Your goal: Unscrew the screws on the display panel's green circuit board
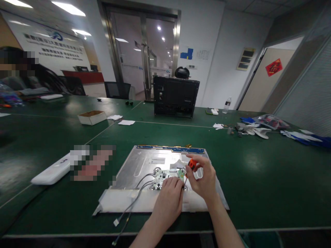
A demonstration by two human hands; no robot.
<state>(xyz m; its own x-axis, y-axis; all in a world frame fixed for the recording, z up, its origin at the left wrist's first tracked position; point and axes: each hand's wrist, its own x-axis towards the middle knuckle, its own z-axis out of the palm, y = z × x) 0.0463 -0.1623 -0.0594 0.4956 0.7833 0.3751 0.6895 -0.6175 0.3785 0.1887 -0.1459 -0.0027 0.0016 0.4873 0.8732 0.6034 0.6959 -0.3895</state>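
So we've got the monitor back panel [144, 162] lying flat on the green table [258, 179], close to the near edge, w/ the small green circuit board [165, 176] sitting on it right by our hands. Right hand [203, 179] is pinched around the orange-handled screwdriver [191, 164], fingers curled tight on the handle, shaft angled down toward the right end of the board; tip is hidden behind the fingers so we can't tell if it's seated in a screw. Left hand [168, 199] is resting flat, fingers closed loosely, touching the near edge of the board, not gripping anything afaict. Biggest risk imo: driver is tilted, so if the tip isn't square in the screw head it can cam out and skate across the board, scratching traces or knocking a component. Left fingertips are right beside the tip too, so a slip could jab them. The grey cables [134, 196] run from the board off over the white strip [124, 203] toward the table edge w/ a loose connector [116, 222] dangling near it; a forearm snag there would yank the board sideways. Also a loosened screw could roll into the panel recesses or off the near edge, since we're working that close to it.
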